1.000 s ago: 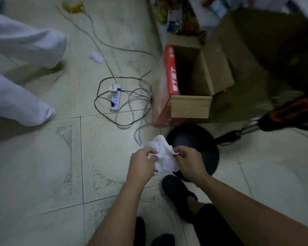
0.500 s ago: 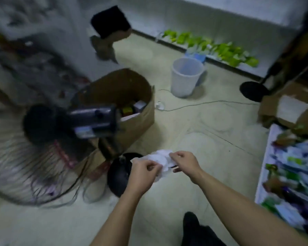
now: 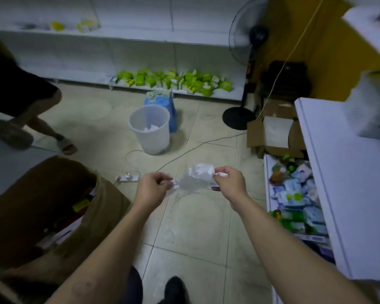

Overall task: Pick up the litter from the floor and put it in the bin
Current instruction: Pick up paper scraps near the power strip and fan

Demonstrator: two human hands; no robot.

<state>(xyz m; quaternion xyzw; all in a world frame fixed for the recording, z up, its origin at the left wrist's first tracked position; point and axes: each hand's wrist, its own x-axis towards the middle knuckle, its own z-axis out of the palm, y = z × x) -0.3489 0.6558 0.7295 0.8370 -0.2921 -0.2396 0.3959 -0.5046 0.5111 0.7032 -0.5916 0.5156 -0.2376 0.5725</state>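
A crumpled white plastic wrapper [image 3: 195, 179] is stretched between my two hands above the tiled floor. My left hand [image 3: 151, 190] pinches its left end and my right hand [image 3: 229, 183] pinches its right end. The white plastic bin [image 3: 150, 129] stands upright on the floor a little way ahead, slightly left of my hands. Some pale litter lies at its bottom.
A brown cardboard box [image 3: 53, 207] is at my left. A white power strip [image 3: 128, 177] and its cable lie near my left hand. Another person's legs [image 3: 37, 119] are at far left. A standing fan [image 3: 246, 69], flattened cartons [image 3: 272, 132] and a white shelf unit [image 3: 338, 183] are on the right.
My view has swung from the red carton and fan base round to the bin. My hands have spread apart, pulling the wrapper out from a bunched wad.
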